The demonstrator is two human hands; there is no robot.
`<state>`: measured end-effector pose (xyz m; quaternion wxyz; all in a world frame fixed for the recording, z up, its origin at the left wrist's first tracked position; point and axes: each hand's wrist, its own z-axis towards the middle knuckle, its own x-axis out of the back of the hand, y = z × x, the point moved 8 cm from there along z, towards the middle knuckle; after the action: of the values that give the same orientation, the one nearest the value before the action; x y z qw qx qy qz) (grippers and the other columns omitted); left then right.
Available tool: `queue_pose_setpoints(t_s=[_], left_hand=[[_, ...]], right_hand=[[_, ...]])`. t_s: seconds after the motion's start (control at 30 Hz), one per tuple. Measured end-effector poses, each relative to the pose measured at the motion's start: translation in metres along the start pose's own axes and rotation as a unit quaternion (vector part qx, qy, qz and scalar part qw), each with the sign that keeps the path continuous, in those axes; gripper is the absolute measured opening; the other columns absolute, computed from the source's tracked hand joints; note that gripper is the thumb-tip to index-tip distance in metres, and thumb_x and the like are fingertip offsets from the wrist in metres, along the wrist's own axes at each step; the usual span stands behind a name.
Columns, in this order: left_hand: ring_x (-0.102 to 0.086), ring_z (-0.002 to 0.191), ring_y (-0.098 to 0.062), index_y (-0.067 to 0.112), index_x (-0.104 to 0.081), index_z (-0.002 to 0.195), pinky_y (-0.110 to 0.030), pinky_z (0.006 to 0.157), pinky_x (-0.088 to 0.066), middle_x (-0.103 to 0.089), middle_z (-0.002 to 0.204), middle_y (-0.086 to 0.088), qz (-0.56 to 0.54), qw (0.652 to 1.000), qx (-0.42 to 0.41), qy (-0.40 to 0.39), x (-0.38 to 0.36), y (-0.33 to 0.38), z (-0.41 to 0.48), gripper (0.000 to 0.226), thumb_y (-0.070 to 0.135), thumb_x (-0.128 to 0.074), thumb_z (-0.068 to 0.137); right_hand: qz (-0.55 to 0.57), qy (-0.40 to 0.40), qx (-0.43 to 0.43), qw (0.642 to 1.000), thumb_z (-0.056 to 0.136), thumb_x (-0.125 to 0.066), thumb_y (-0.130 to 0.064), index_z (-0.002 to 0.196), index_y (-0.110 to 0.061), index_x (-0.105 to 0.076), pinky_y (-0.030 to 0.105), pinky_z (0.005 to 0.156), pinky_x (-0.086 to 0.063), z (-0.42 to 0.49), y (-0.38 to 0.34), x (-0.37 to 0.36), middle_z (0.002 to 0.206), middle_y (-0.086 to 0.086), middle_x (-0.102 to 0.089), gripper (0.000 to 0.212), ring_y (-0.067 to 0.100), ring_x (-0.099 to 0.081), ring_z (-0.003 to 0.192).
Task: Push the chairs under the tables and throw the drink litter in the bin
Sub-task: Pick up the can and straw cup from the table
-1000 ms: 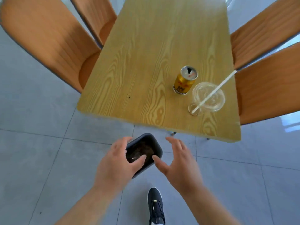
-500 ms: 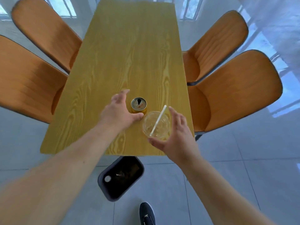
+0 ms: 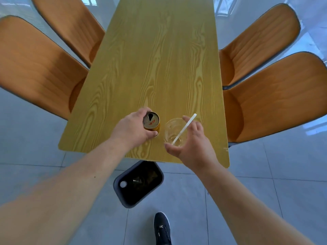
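A gold drink can (image 3: pixel 151 122) stands near the front end of the long wooden table (image 3: pixel 155 55), and my left hand (image 3: pixel 131 128) is wrapped around it. Just to its right is a clear plastic cup (image 3: pixel 174 131) with a white straw (image 3: pixel 184 128). My right hand (image 3: pixel 192 145) curls around the cup, thumb and fingers at its rim. A dark grey bin (image 3: pixel 139 183) sits on the floor below the table's front edge, with litter inside.
Orange chairs flank the table, two on the left (image 3: pixel 37 66) (image 3: pixel 70 23) and two on the right (image 3: pixel 276 98) (image 3: pixel 260 38), seats tucked partly under it. My dark shoe (image 3: pixel 161 228) is on the grey tiled floor behind the bin.
Both hands left the bin on the floor and reached up to the table. The left hand closed on the can; the right closed around the cup.
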<state>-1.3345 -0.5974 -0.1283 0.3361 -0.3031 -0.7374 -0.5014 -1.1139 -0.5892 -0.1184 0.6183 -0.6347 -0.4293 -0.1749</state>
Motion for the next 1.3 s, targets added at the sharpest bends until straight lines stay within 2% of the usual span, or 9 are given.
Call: queue_pose_setpoints(t_s=[0.17,0.33,0.53,0.6,0.7,0.8,0.93,1.07,1.3], left_hand=[[-0.062,0.097,-0.015,0.048,-0.045,0.125,-0.033,0.074,-0.048,-0.062,0.112,0.013,-0.032,0.999,0.021,0.016,0.009,-0.056,-0.082,0.064,0.055,-0.084,0.075],[-0.063,0.098,-0.017,0.046,-0.047,0.125,-0.037,0.080,-0.053,-0.063,0.114,0.014,-0.041,0.997,0.049,0.050,0.017,-0.111,-0.164,0.064,0.053,-0.084,0.073],[-0.063,0.099,-0.018,0.046,-0.047,0.124,-0.041,0.083,-0.056,-0.061,0.113,0.013,-0.062,0.991,0.093,0.076,0.011,-0.175,-0.216,0.068,0.055,-0.086,0.069],[-0.062,0.097,-0.017,0.048,-0.046,0.123,-0.038,0.080,-0.055,-0.060,0.112,0.014,-0.066,0.990,0.103,0.075,0.009,-0.187,-0.226,0.068,0.056,-0.086,0.069],[-0.062,0.095,-0.017,0.047,-0.047,0.123,-0.035,0.076,-0.051,-0.059,0.109,0.013,-0.068,0.990,0.100,0.077,0.011,-0.190,-0.233,0.067,0.056,-0.086,0.069],[-0.063,0.094,-0.018,0.046,-0.047,0.122,-0.040,0.079,-0.056,-0.061,0.109,0.013,-0.066,0.990,0.093,0.086,0.009,-0.186,-0.227,0.066,0.057,-0.086,0.069],[-0.062,0.091,-0.019,0.045,-0.047,0.121,-0.040,0.079,-0.055,-0.059,0.108,0.012,-0.066,0.989,0.083,0.102,-0.024,-0.204,-0.196,0.069,0.055,-0.089,0.067],[-0.051,0.083,-0.020,0.041,-0.046,0.121,-0.036,0.070,-0.044,-0.051,0.101,0.010,-0.052,0.987,0.100,0.112,-0.091,-0.241,-0.166,0.074,0.051,-0.092,0.065],[-0.056,0.086,-0.021,0.044,-0.046,0.117,-0.035,0.067,-0.040,-0.059,0.105,0.009,-0.041,0.988,0.125,0.080,-0.164,-0.275,-0.151,0.066,0.053,-0.088,0.067]], right_hand=[[-0.007,-0.006,0.010,1.000,0.070,-0.078,-0.070,0.152,-0.036,-0.025,0.024,0.073,-0.040,-0.042,-0.033,-0.035,0.138,-0.015,-0.038,0.104,0.004,-0.046,0.100],[-0.003,-0.055,0.025,0.998,0.061,-0.070,-0.078,0.150,-0.040,-0.027,0.034,0.080,-0.051,-0.099,-0.070,-0.086,0.130,-0.025,-0.031,0.106,0.013,-0.059,0.105],[-0.019,-0.042,0.034,0.998,0.069,-0.078,-0.069,0.153,-0.031,-0.029,0.033,0.081,-0.050,-0.130,-0.076,-0.126,0.146,-0.010,-0.038,0.104,0.016,-0.058,0.116],[-0.028,-0.043,0.032,0.998,0.071,-0.079,-0.069,0.154,-0.030,-0.029,0.032,0.077,-0.048,-0.138,-0.076,-0.133,0.146,-0.009,-0.039,0.105,0.016,-0.060,0.111],[-0.037,-0.037,0.032,0.998,0.071,-0.079,-0.070,0.154,-0.030,-0.028,0.030,0.074,-0.044,-0.144,-0.078,-0.133,0.143,-0.009,-0.039,0.106,0.016,-0.061,0.105],[-0.031,-0.026,0.029,0.999,0.071,-0.079,-0.071,0.154,-0.031,-0.027,0.030,0.075,-0.045,-0.140,-0.073,-0.134,0.141,-0.011,-0.036,0.106,0.014,-0.061,0.108],[-0.015,-0.005,0.024,1.000,0.069,-0.076,-0.077,0.154,-0.034,-0.025,0.027,0.074,-0.044,-0.117,-0.043,-0.169,0.141,-0.014,-0.035,0.108,0.004,-0.050,0.105],[-0.014,0.009,0.005,1.000,0.067,-0.078,-0.076,0.152,-0.035,-0.023,0.034,0.079,-0.045,-0.094,0.014,-0.228,0.147,-0.009,-0.034,0.109,0.020,-0.060,0.117],[-0.017,-0.003,-0.018,1.000,0.062,-0.080,-0.075,0.154,-0.035,-0.022,0.047,0.092,-0.055,-0.071,0.071,-0.286,0.149,-0.002,-0.036,0.116,0.030,-0.060,0.121]])
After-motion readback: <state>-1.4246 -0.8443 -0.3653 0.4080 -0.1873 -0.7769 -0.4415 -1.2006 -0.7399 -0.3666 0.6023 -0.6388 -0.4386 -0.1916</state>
